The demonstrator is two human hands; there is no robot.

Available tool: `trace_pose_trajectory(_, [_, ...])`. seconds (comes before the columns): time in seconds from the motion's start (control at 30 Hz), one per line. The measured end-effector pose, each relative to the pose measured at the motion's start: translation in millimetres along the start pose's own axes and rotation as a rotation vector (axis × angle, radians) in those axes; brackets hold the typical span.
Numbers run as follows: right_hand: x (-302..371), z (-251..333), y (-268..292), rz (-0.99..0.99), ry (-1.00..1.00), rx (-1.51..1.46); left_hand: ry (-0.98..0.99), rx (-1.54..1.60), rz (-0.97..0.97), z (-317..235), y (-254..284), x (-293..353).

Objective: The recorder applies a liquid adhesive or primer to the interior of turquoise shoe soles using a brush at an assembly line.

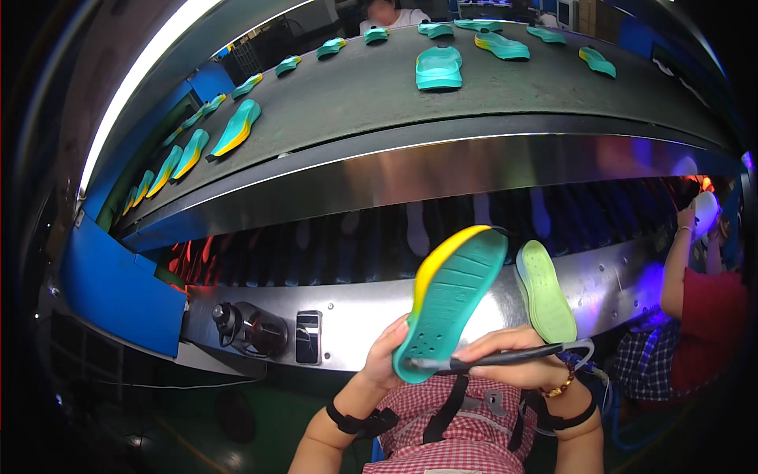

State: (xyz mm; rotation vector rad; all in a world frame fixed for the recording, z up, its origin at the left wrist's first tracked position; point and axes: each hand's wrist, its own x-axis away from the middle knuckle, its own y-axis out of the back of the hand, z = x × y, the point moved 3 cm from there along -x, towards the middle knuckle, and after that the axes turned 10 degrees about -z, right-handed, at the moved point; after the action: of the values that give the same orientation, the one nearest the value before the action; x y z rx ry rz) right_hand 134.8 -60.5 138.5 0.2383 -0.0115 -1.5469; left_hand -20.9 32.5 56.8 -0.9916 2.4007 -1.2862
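My left hand (384, 355) grips the lower rounded end of a teal shoe sole (458, 300) with a yellow edge. The sole is tilted up, its broad end pointing away from me and its grooved, hollow inner side showing. Fingers closed, my right hand (517, 359) holds a slim brush (525, 358) with a dark handle, and a grey hose runs from its rear end. The brush's pale tip lies at the sole's lower end, close to some small holes. Just beyond my right hand, a pale green sole (546, 292) rests on the steel ledge (600, 288).
A dark bottle (257, 328) and a phone (309, 337) are on the ledge at left. Behind it, more soles sit in a dark, lit lower channel. Several teal soles (439, 68) lie on the upper belt (339, 103). A co-worker in red (711, 324) handles a sole at right.
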Motion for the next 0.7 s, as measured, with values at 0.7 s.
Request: trace_pose_trajectory(0.7, [-2,11,29,0.397,0.215,0.119,0.381,-0.620,0.205,-33,-11,2])
